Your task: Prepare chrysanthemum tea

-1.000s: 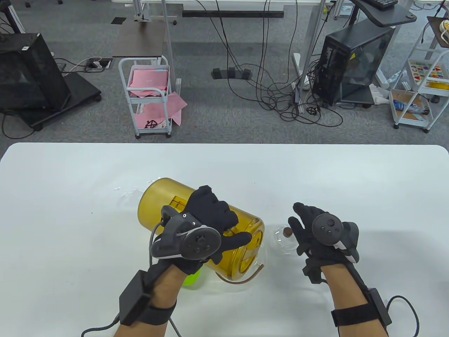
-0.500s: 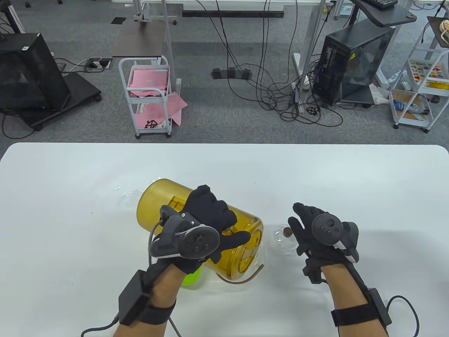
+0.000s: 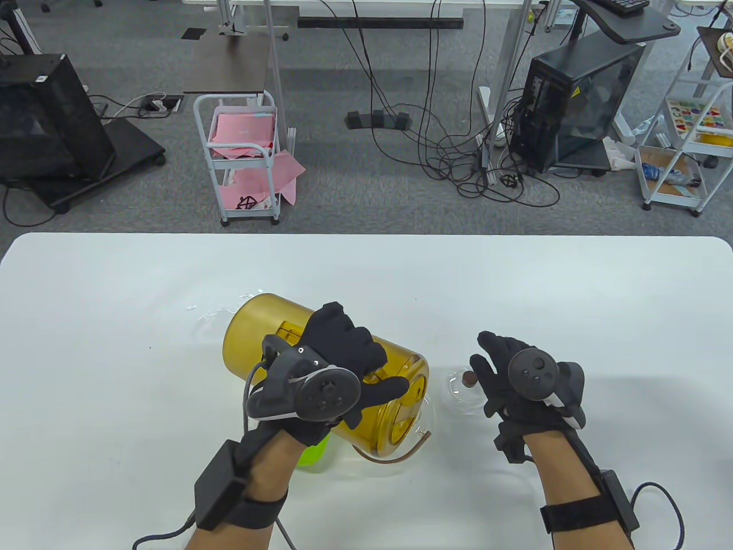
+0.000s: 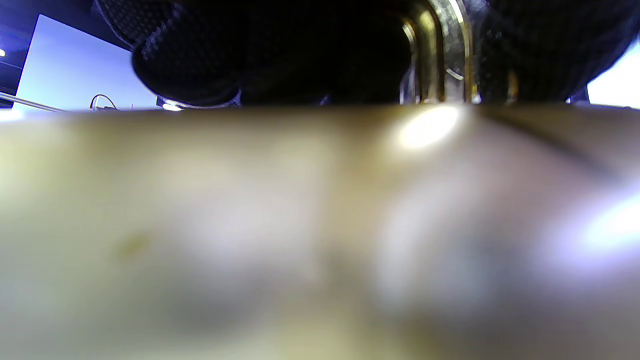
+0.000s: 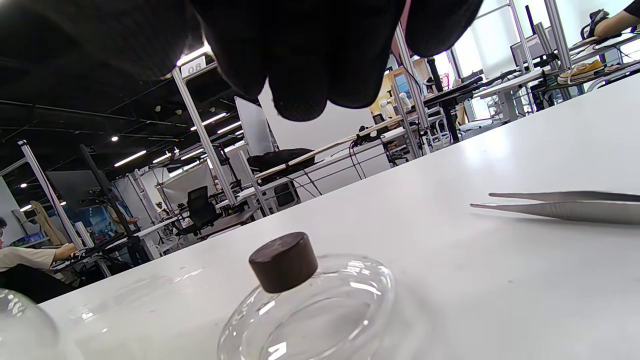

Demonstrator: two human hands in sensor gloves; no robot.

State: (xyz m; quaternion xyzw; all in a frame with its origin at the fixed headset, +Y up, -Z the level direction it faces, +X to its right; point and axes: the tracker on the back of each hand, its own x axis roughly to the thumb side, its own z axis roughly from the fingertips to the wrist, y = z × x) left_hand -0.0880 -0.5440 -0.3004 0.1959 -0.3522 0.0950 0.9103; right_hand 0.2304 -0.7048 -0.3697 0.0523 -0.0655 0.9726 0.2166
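My left hand [image 3: 346, 358] grips the handle of a big amber plastic pitcher [image 3: 257, 326] and holds it tipped over, mouth down to the right. Under the mouth shows the copper-coloured handle of a clear glass teapot [image 3: 404, 454]. In the left wrist view the blurred pitcher wall [image 4: 300, 225] fills the frame, and my fingers [image 4: 190, 65] curl round its handle [image 4: 445, 65]. My right hand [image 3: 495, 366] hovers with straight fingers just right of a glass lid [image 3: 458, 392] with a brown knob [image 5: 282, 260]; it holds nothing.
Metal tweezers [image 5: 565, 205] lie on the white table [image 3: 114, 344] to the right of the lid. A bright green object [image 3: 312, 455] sits partly hidden under my left wrist. A curved piece of clear glass [image 5: 20, 325] shows left of the lid.
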